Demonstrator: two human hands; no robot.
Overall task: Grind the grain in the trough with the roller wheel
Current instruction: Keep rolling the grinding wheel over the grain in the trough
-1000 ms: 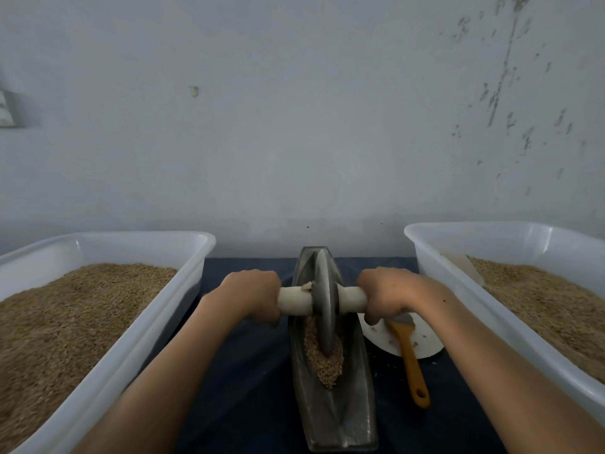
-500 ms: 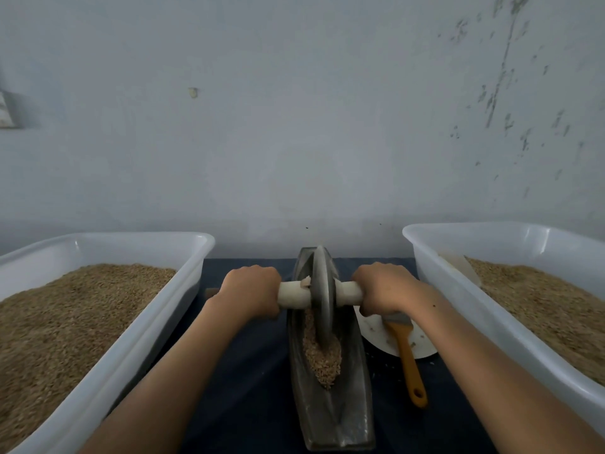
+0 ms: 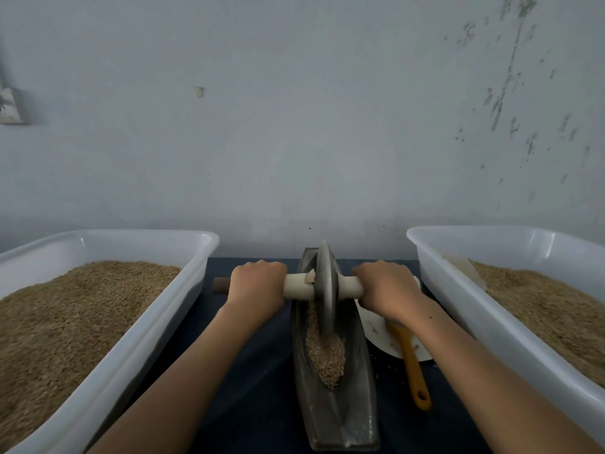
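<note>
Metal roller wheel (image 3: 325, 290) stands on edge at the far end of the trough (image 3: 337, 404), centre frame, grain (image 3: 325, 358) heaped just below it. Your left hand (image 3: 257, 285) and right hand (image 3: 388, 288) curl tight round its pale axle (image 3: 296, 286), flanked by grain-filled tubs (image 3: 108, 381).

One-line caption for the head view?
Both hands, left hand and right hand, grip the roller wheel handle over grain in the trough.

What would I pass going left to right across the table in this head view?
Left grain tub → left hand → roller wheel in the trough → right hand → right grain tub.
</note>
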